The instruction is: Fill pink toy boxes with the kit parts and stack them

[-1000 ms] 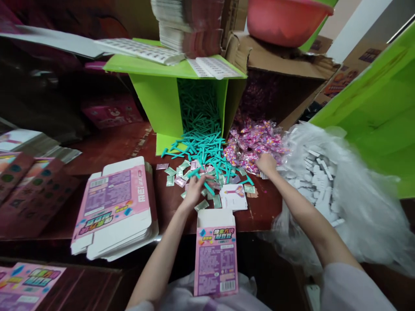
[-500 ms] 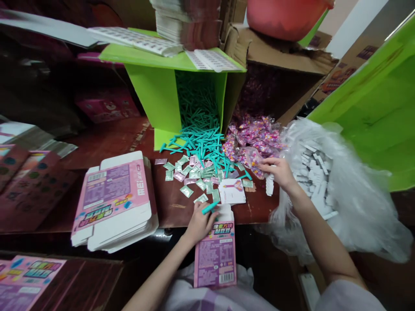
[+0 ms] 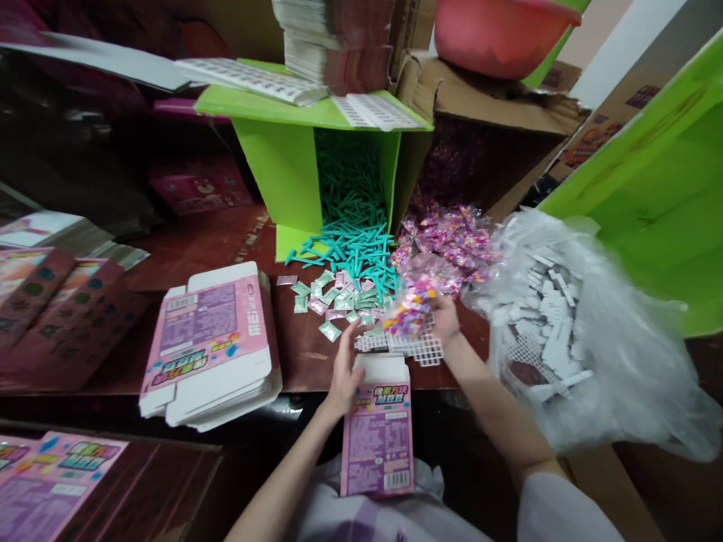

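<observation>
A pink and purple printed carton (image 3: 377, 444) rests upright against my lap with its white top flap raised. My left hand (image 3: 343, 376) is at its upper left edge, fingers stretched and thumb apart by the flap. Above the carton's top, my right hand (image 3: 446, 320) is closed on a clear bag of colourful small pieces (image 3: 415, 305). A white plastic grid (image 3: 423, 350) hangs under that bag, apparently in the same hand, its left end close to my left fingertips. Small green and pink sachets (image 3: 339, 301) lie behind, beside teal hammer-shaped sticks (image 3: 361, 252).
Flat cartons (image 3: 208, 339) are stacked at left. A green box (image 3: 276, 165) spills teal sticks, and a cardboard box (image 3: 497, 102) spills bagged pieces (image 3: 452, 233). At right, a clear plastic sack (image 3: 626, 331) holds white parts. A red basin (image 3: 502, 38) sits above.
My right hand has moved left from the bag pile, bringing a bag and white grid over the carton. My left fingers have spread; the teal stick no longer shows there.
</observation>
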Motion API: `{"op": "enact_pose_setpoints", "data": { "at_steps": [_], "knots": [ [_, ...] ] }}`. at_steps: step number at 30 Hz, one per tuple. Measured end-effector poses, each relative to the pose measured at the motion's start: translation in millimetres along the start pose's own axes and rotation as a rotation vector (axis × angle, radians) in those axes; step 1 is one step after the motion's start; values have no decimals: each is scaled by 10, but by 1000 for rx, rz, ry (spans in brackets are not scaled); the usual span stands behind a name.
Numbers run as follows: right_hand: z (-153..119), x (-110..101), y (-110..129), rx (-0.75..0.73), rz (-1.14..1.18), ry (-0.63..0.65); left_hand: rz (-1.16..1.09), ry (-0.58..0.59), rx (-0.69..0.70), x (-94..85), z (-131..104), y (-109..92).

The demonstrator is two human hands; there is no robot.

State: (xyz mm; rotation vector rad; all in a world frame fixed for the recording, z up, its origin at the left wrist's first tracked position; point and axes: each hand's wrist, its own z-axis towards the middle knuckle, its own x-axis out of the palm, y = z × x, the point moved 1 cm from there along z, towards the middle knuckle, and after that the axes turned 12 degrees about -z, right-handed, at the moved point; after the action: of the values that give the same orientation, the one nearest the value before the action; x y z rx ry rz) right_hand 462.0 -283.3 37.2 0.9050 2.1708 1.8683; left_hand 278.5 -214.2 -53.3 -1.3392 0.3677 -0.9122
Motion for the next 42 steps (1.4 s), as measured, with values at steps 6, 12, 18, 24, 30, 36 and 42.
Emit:
{"op": "enact_pose_setpoints", "data": {
  "at_steps": [6, 12, 18, 24, 30, 36, 42],
  "knots": [
    [54, 142, -361, -21, 90, -52, -259, -556, -299, -107, 122, 21],
    [-85, -162, -387, -183, 119, -287, -126, -649, -198, -399, 51, 0],
    [-291, -358, -503, -342, -300, -507, 470, 37, -278, -290, -23, 130],
    [-576, -109, -390, -617, -1612, -262, 1011, -11, -55, -164, -220, 40],
    [-550, 178, -419, -696, -2022, 348, 1031, -83, -108, -160, -308, 142],
    [-426, 192, -346, -683, -1700, 326, 925, -93, -72, -207, -385, 163],
    [-604, 222, -547, -717, -1583, -104, 536, -170, -4, -194, -513, -26]
  ]
}}
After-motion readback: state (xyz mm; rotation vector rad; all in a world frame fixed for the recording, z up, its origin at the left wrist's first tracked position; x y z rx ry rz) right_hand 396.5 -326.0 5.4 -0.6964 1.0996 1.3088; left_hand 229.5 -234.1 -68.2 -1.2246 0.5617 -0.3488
